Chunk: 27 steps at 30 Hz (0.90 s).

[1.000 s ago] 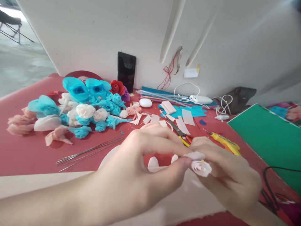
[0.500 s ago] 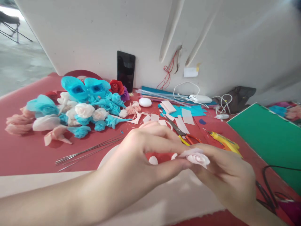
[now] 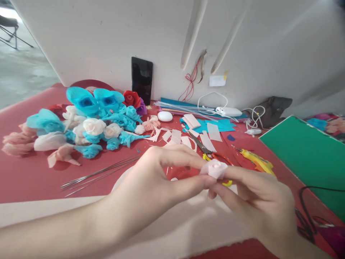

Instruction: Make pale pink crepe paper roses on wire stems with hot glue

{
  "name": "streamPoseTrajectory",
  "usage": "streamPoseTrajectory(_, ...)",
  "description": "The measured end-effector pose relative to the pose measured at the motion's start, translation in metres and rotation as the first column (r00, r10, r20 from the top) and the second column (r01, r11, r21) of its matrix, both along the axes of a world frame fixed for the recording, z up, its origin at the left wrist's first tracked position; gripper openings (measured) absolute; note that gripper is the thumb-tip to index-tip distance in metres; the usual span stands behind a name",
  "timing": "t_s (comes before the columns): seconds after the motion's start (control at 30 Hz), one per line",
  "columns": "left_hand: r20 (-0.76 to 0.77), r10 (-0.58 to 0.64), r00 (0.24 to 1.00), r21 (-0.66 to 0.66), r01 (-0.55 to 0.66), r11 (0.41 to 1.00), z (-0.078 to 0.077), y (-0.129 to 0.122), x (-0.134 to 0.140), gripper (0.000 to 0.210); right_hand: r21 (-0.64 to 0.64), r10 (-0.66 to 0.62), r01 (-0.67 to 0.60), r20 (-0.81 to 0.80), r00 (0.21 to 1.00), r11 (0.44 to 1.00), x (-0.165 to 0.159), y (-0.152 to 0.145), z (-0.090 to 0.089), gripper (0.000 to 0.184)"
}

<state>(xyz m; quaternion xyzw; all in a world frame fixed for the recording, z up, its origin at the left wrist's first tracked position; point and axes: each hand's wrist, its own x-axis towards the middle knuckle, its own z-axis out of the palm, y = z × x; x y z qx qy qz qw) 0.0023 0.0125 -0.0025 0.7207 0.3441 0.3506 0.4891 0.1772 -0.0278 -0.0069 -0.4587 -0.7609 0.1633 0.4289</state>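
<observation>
A small pale pink paper rose [image 3: 216, 169] is pinched between my two hands, its layered petals facing up. My left hand [image 3: 172, 176] holds its left side with thumb and forefinger. From the right, my right hand [image 3: 253, 190] grips its base with thumb and fingers; the base itself is hidden by fingertips. Below lies a pale cloth or paper sheet [image 3: 161, 230]. Just beyond the hands, scissors [image 3: 201, 142] with red and yellow handles lie among cut pale pink pieces [image 3: 208, 142].
Blue, white and peach paper flowers [image 3: 94, 126] are heaped at the left. Thin metal wires [image 3: 99, 172] lie before them. A yellow glue gun [image 3: 256, 160] and a green board [image 3: 307, 158] are at the right. A dark phone [image 3: 142, 80] leans against the wall.
The rose has moved a little left and up, and now tilts upward instead of pointing right. My right fingers have shifted left with it, and more of the scissors' yellow handle shows.
</observation>
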Motion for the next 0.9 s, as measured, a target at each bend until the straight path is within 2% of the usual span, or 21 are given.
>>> streamPoseTrajectory(0.2, -0.034, -0.010, 0.999, -0.107, 0.006, 0.994, -0.002, 0.000, -0.002, 0.007, -0.055, -0.047, 0.045, -0.041, 0.998, 0.997, -0.004, -0.001, 0.002, 0.005)
streamPoseTrajectory(0.3, 0.037, -0.059, 0.998, -0.133, 0.063, 0.989, -0.002, -0.001, -0.003, 0.007, -0.212, -0.026, 0.001, -0.114, 0.993, 0.977, 0.000, 0.000, 0.002, 0.006)
streamPoseTrajectory(0.4, 0.207, -0.061, 0.976, -0.173, 0.098, 0.980, -0.003, 0.000, -0.004, 0.016, -0.436, 0.036, -0.178, -0.315, 0.949, 0.882, 0.005, 0.002, 0.004, 0.008)
streamPoseTrajectory(0.47, 0.290, -0.020, 0.957, -0.205, 0.083, 0.975, -0.004, 0.002, -0.004, 0.021, -0.510, 0.054, -0.320, -0.469, 0.882, 0.798, 0.008, 0.003, 0.004, 0.008)
streamPoseTrajectory(0.53, 0.284, -0.019, 0.959, -0.231, 0.088, 0.969, -0.005, 0.003, -0.004, 0.019, -0.535, 0.047, -0.420, -0.576, 0.816, 0.733, 0.009, 0.005, 0.004, 0.007)
streamPoseTrajectory(0.63, 0.201, -0.101, 0.974, -0.213, 0.144, 0.966, -0.004, 0.005, -0.003, 0.014, -0.562, 0.039, -0.503, -0.641, 0.767, 0.657, 0.009, 0.005, 0.003, 0.006)
streamPoseTrajectory(0.77, 0.226, -0.162, 0.960, -0.167, 0.202, 0.965, -0.004, 0.006, -0.003, 0.015, -0.574, 0.025, -0.556, -0.682, 0.731, 0.601, 0.009, 0.004, 0.003, 0.006)
streamPoseTrajectory(0.9, 0.243, -0.166, 0.956, -0.208, 0.218, 0.953, -0.005, 0.007, -0.002, 0.013, -0.574, 0.022, -0.610, -0.718, 0.695, 0.546, 0.009, 0.003, 0.002, 0.009)
